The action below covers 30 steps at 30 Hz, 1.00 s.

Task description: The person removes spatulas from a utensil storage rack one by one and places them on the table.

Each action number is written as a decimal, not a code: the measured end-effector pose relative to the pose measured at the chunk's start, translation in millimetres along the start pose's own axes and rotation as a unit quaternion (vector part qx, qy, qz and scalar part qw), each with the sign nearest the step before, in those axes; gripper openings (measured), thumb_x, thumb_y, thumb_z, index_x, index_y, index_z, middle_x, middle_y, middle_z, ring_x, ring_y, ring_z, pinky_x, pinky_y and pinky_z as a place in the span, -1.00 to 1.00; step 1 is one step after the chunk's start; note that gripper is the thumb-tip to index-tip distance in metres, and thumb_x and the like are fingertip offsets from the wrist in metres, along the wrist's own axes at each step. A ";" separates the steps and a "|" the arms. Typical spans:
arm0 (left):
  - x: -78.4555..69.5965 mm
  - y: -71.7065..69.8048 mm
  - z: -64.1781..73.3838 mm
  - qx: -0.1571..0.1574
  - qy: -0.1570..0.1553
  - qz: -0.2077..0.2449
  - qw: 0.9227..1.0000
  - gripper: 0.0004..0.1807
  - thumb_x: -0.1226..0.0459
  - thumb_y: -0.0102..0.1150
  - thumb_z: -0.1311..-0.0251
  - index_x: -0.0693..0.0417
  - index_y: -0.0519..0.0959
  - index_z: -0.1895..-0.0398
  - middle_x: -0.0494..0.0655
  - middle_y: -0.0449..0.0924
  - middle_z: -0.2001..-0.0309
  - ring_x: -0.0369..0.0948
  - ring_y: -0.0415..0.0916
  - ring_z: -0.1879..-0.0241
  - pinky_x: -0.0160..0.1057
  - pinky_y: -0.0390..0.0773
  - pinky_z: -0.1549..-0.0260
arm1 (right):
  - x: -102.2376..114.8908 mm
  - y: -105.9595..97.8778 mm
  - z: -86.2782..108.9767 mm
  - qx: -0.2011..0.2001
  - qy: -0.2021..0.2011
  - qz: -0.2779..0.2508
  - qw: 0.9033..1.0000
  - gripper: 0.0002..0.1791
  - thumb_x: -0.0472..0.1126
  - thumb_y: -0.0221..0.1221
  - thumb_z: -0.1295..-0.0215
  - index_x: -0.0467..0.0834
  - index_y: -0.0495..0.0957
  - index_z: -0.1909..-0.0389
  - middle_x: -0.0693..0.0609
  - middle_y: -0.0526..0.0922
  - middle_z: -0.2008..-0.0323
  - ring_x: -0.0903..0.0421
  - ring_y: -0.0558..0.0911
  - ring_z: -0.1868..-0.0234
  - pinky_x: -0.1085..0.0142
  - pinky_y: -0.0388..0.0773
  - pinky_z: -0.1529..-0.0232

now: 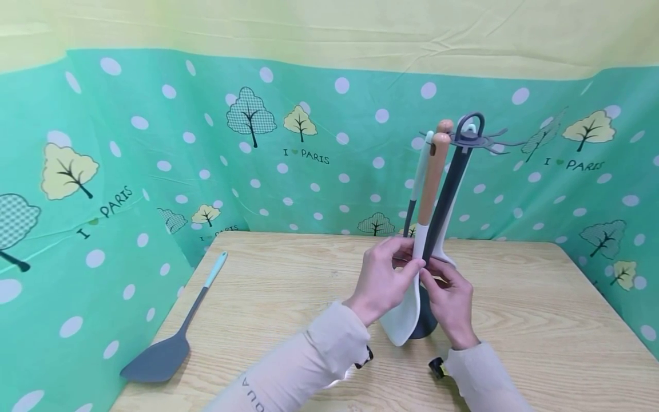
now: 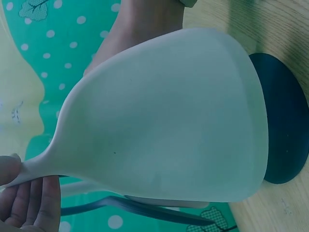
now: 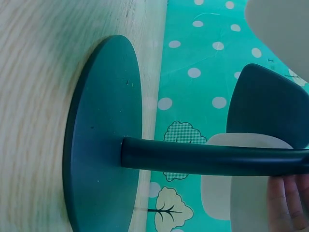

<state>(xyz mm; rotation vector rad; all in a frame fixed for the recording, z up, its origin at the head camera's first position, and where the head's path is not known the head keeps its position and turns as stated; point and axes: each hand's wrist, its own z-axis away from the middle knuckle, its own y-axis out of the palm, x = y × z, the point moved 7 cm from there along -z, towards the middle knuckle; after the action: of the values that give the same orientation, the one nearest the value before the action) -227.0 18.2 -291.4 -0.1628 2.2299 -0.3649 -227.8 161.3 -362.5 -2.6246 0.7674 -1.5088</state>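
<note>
In the head view, my left hand [image 1: 387,276] pinches the neck of a white spatula [image 2: 164,116] with a wooden handle. The spatula stands nearly upright, blade down, its handle top beside the hooks. My right hand [image 1: 454,294] grips the dark pole of a utensil stand [image 3: 203,157] below the middle. The stand's round base [image 3: 104,140] is on the table, and a hook ring [image 1: 479,141] tops the pole. Behind the spatula are a mint-handled utensil [image 1: 420,166] with a dark blade and a second wooden handle [image 1: 445,125]. A white utensil [image 1: 444,252] hangs at the pole's right.
A grey turner [image 1: 162,359] with a mint handle lies at the left edge of the wooden table [image 1: 278,286]. Green dotted cloth [image 1: 340,166] with printed trees surrounds the back and sides. The hook arms stick out to the right of the pole.
</note>
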 end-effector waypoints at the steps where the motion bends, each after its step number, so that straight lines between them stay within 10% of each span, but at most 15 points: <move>1: -0.2 0.1 0.4 0.000 0.002 0.002 1.000 -0.77 0.42 0.28 -0.12 0.21 0.60 0.12 -0.06 0.62 0.26 -0.39 0.56 0.30 -0.53 0.54 0.27 | 0.3 0.1 -0.2 0.001 -0.002 0.000 1.000 -0.74 -0.39 0.24 -0.22 -0.30 0.62 0.06 -0.16 0.66 0.21 0.38 0.58 0.24 0.55 0.55 0.23; 30: -12.7 -1.3 10.6 -0.020 0.038 -0.014 0.999 -0.76 0.41 0.33 -0.08 0.22 0.61 0.15 -0.05 0.62 0.28 -0.39 0.56 0.35 -0.53 0.54 0.35 | -0.1 -0.4 0.3 0.000 -0.029 -0.011 1.000 -0.76 -0.39 0.24 -0.22 -0.33 0.63 0.08 -0.18 0.64 0.10 0.44 0.56 0.23 0.57 0.54 0.25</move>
<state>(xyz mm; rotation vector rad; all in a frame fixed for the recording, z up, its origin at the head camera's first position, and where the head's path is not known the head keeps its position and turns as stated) -210.8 17.8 -287.9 -0.2047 2.3123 -0.3471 -227.5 161.6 -362.7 -2.6730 0.7369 -1.4294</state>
